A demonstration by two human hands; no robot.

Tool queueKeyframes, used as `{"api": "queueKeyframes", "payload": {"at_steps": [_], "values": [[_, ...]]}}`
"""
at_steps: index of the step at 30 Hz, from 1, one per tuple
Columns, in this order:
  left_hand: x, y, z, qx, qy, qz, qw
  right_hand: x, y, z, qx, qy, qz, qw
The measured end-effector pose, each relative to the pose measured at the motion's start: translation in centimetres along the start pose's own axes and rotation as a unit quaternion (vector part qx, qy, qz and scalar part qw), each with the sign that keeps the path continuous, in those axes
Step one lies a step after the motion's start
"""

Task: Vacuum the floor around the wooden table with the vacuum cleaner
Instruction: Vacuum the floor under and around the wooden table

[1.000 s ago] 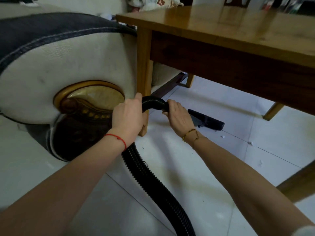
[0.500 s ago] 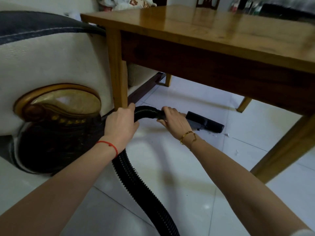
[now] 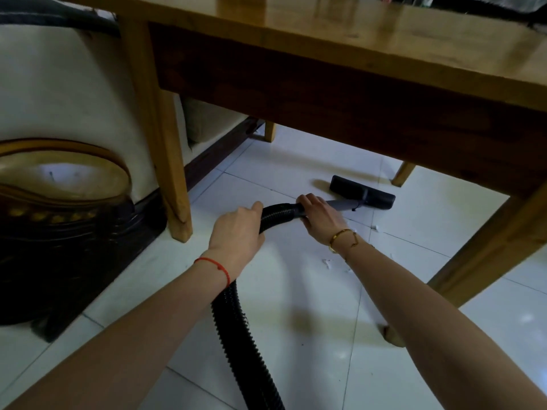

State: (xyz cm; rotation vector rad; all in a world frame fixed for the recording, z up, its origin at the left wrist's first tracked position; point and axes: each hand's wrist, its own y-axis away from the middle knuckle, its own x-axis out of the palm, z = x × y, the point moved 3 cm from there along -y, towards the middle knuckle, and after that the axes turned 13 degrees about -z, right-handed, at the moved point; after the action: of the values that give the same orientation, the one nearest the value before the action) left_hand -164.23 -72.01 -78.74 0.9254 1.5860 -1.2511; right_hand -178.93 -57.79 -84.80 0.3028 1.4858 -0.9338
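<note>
At far left stands a cream upholstered sofa (image 3: 59, 93), its arm end trimmed with a gold-rimmed carved panel (image 3: 59, 179) over a dark wooden base (image 3: 74, 255) that rests on the floor. Just to its right the near-left leg (image 3: 165, 161) of the wooden table (image 3: 355, 34) stands on the white tiled floor (image 3: 310, 365), close beside the sofa base; whether the two touch cannot be determined. The tabletop spans the upper frame, with a dark apron beneath it. The left hand (image 3: 236, 235), wearing a red string bracelet (image 3: 214, 266) at the wrist, has its fingers curled around the black ribbed hose (image 3: 236, 335), which runs from the bottom edge up under the forearm and bends to the right. The right hand (image 3: 321, 221), with a gold bracelet (image 3: 340, 239) at the wrist, grips the hose end where it joins the grey wand (image 3: 340, 204), fingers wrapped over the top. The wand leads forward and right to the black floor nozzle (image 3: 362, 192), which lies flat on the tiles beneath the table, between the far legs. Small white scraps (image 3: 327, 263) lie on the tiles near the right forearm and just beside the nozzle. At right the near-right table leg (image 3: 488, 250) slants down to the floor.
</note>
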Motion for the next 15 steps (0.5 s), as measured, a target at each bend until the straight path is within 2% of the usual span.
{"api": "queueKeyframes", "payload": {"at_steps": [8, 15], "values": [[2.5, -1.2, -3.0, 0.022, -0.005, 0.033, 0.999, 0.9, 1.0, -3.8, 0.026, 0.005, 0.0, 1.0], [2.6, -1.3, -3.2, 0.02, 0.001, 0.036, 0.999, 0.6, 1.2, -3.9, 0.025, 0.014, -0.001, 1.0]]}}
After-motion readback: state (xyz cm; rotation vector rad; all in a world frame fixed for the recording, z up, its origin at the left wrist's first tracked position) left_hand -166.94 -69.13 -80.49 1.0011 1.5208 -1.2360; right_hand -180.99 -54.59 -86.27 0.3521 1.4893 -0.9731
